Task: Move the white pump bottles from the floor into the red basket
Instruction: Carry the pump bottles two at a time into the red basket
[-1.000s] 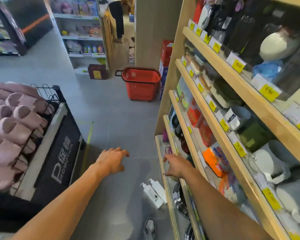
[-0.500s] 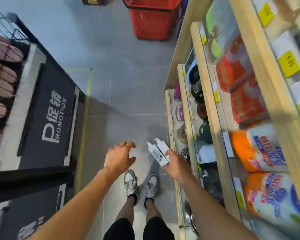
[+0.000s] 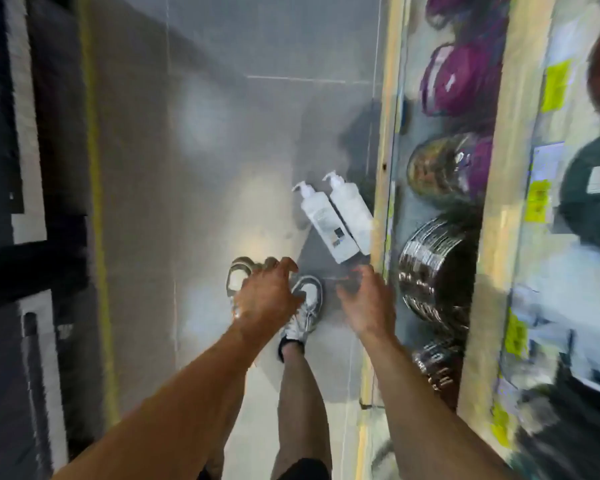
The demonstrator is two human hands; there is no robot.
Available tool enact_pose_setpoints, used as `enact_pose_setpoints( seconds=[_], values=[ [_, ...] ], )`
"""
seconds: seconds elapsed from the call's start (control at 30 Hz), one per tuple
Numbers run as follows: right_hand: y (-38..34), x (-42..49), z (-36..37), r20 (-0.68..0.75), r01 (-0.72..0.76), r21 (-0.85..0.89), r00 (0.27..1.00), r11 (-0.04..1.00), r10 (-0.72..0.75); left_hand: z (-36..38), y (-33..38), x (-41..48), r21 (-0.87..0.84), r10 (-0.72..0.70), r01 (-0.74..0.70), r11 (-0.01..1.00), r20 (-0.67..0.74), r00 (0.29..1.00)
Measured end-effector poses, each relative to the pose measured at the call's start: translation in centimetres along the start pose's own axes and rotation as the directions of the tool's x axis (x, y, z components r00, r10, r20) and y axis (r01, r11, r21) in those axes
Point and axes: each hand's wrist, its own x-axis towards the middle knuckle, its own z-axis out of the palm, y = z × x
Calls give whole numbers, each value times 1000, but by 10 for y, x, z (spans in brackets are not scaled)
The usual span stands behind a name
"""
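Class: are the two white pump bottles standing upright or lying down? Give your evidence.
Lying down. Both white pump bottles rest lengthwise on the floor, side by side, their long sides facing up.

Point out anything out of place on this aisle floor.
Two white pump bottles lie flat on the floor, side by side, beside the bottom shelf edge, not on a shelf. No spill shows. The left hand and right hand hover near them, empty.

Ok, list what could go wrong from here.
The labelled bottle and the plain bottle lie touching on the floor; grabbing one may knock the other away.
The plain bottle lies close to the shelf base, so the right hand could bump that edge.
The basket is out of view, so the carry starts blind.
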Motion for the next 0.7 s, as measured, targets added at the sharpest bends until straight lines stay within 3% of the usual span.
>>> enact_pose_setpoints(
  seconds=[0.07, 0.13, 0.27, 0.4, 0.5, 0.6, 0.7],
  values=[
    [14, 61, 29, -99, 5, 3, 995, 1000, -5, 35, -7, 65, -34, -29, 30, 999, 33, 999],
    [23, 121, 56, -195, 48, 37, 980, 998, -40, 62, -10, 128, -194, -115, 131, 972, 88, 989],
    [33, 227, 98, -308, 119, -38, 943, 992, -125, 108, 7, 236, -521, -299, 309, 796, 105, 948],
    [37, 286, 132, -403, 105, -167, 900, 980, -165, 148, 34, 292, -681, -465, 335, 651, -8, 885],
    [38, 296, 142, -476, 96, -142, 866, 985, -154, 166, 55, 309, -762, -570, 387, 519, 29, 821],
    [38, 293, 142, -489, 107, -162, 855, 981, -174, 168, 55, 315, -752, -559, 340, 564, -45, 828],
    [28, 288, 139, -447, 46, -156, 888, 987, -112, 155, 36, 315, -617, -476, 269, 740, -198, 857]
  ],
)
